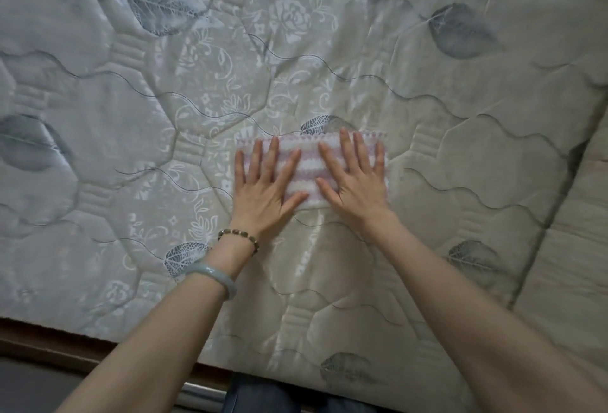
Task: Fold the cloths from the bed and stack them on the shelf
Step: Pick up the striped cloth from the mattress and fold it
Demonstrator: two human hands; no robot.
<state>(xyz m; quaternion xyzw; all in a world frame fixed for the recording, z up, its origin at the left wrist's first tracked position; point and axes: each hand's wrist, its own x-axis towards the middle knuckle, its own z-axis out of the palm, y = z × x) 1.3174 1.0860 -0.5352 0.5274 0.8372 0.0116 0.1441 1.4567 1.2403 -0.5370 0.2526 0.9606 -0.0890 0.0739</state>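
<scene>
Head view: the cloth (311, 169), striped pink and white, lies on the bed (427, 83) a little way in from the near edge, already folded into a small rectangle. Both hands rest flat on top of it. The left hand (266, 189) covers its left part, fingers spread and pointing away from the person. The right hand (353, 182) covers its right part in the same way. Neither hand grips anything: the fingers are straight and apart, palms down, pressing the cloth against the quilted surface. A bead bracelet (240, 236) and a pale bangle (214, 276) sit on the left wrist.

The step in hand looks like smoothing or flattening a fold. The cloth seems folded at least once, since its near edge is rounded and its far edge shows a scalloped hem.

The next move probably calls either for one more fold, taking an end between fingers and thumb and laying it over the other, or for sliding the fingers under the cloth to lift it without letting the layers slip open.

No shelf, basket or other container shows here, so nothing can be said of what is stacked. No other cloths are visible on the bed.
</scene>
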